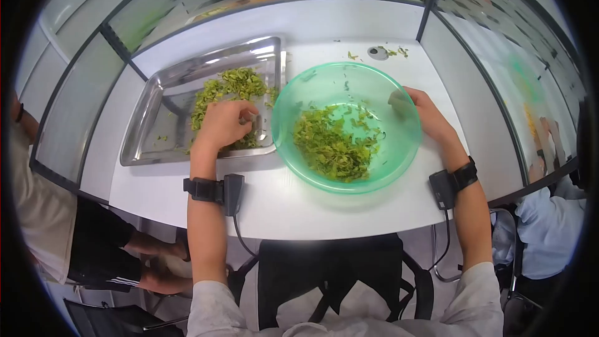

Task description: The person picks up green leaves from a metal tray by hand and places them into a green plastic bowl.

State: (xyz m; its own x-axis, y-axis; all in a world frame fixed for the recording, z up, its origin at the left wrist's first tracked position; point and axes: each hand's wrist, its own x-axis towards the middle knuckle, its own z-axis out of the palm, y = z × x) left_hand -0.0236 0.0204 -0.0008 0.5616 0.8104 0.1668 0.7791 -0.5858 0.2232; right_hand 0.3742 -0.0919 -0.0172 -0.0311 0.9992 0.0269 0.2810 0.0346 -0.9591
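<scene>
The green plastic bowl (397, 143) stands on the white table (249, 215), a heap of chopped green leaves (334, 150) on its bottom and loose bits clinging to its inner wall. Left of the bowl, just beside it, lies the stainless-steel tray (171, 97) with a second leaf pile (232, 84). The left hand (226, 123) is over that pile, fingers curled inward; whether they pinch any leaves I cannot tell. The right hand (424, 111) is at the bowl's right rim, its fingertips partly showing through the green wall; I cannot tell whether they press on it.

Leaves carried loosely across the bowl's left rim could drop onto the table, since the pieces are small and light. An uneven pull at the right rim might tip or slide the bowl, which looks thin and light. The cable (241, 237) hanging from the left wrist device (233, 193), nearer the person than the bowl, could snag on the table edge during a wide reach. Behind the bowl, leaf scraps (402, 53) lie by the cable grommet (377, 53); a sweep there might push some in.
</scene>
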